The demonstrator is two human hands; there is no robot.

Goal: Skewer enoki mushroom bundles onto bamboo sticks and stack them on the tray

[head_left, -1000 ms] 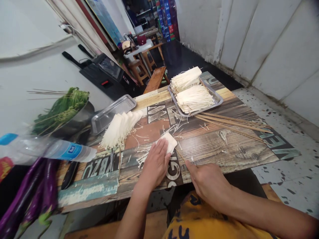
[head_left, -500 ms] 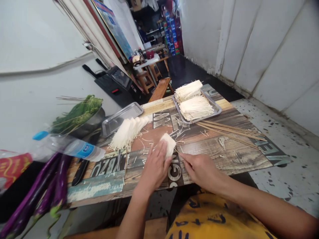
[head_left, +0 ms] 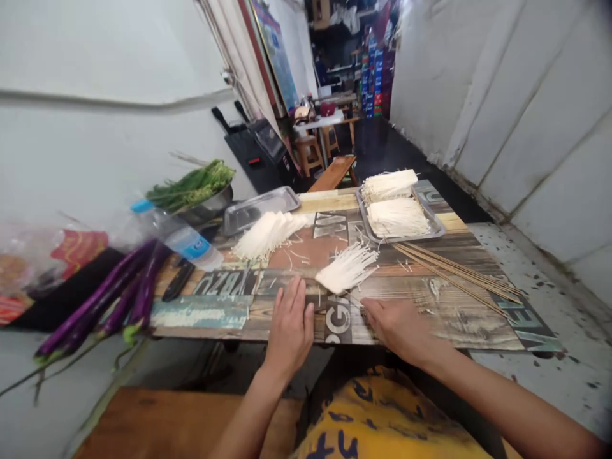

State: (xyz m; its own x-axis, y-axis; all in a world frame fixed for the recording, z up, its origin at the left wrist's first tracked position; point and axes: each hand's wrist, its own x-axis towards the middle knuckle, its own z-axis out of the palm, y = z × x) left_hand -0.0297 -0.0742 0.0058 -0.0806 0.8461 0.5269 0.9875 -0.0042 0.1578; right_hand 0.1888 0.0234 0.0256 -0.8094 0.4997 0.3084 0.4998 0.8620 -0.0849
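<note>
A fanned bunch of enoki mushrooms (head_left: 347,268) lies on the wood-patterned table, stems pointing away. Just left of it, my left hand (head_left: 291,319) rests open on the tabletop, fingers stretched out and holding nothing. My right hand (head_left: 394,326) is closed in a pinch on a thin bamboo skewer, whose tip points at the bunch's near right edge; most of the skewer is hidden. More sliced enoki (head_left: 268,236) is piled to the left. At the back right, a metal tray (head_left: 437,226) holds enoki portions (head_left: 398,217), and loose bamboo skewers (head_left: 459,271) lie beside it.
A second metal tray (head_left: 239,220), a bowl of leafy greens (head_left: 196,185), a water bottle (head_left: 184,241), a black-handled knife (head_left: 178,280) and several purple eggplants (head_left: 102,296) stand or lie on the left. A wooden bench (head_left: 335,172) is beyond the table.
My left hand has lifted off the enoki bunch and moved to the left. The bunch now lies spread out on the table. The view has turned a little.
</note>
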